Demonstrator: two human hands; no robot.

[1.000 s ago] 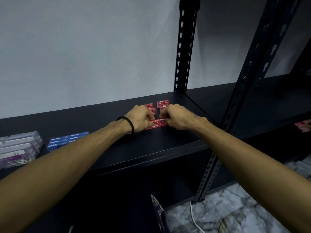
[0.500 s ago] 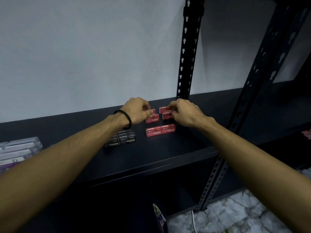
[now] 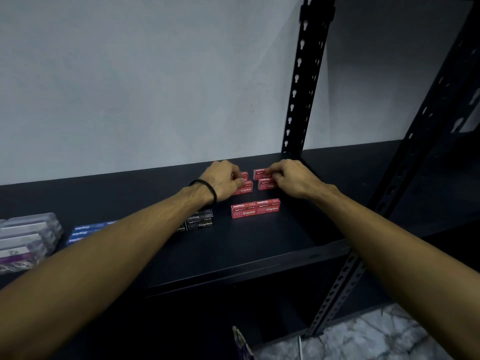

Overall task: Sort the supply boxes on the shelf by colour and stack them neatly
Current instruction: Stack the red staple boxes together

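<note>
Small red staple boxes lie on the black shelf (image 3: 259,250). Two sit side by side in a front row (image 3: 255,208). Behind them my left hand (image 3: 223,180) pinches a left red box (image 3: 242,188), with another red box just behind it. My right hand (image 3: 293,179) pinches the right rear red boxes (image 3: 263,178), fingers curled over them. Black staple boxes (image 3: 200,220) lie left of the red ones, partly hidden by my left forearm. Blue boxes (image 3: 85,231) lie further left.
Clear plastic boxes (image 3: 26,237) with a purple one stand at the far left. A black perforated upright (image 3: 304,81) rises behind the red boxes and another (image 3: 405,157) at the right front. A white wall backs the shelf. Marble floor shows below.
Both hands left the front row of red boxes and moved back to the rear red boxes. The view shifted, and the black and blue boxes show again on the left.
</note>
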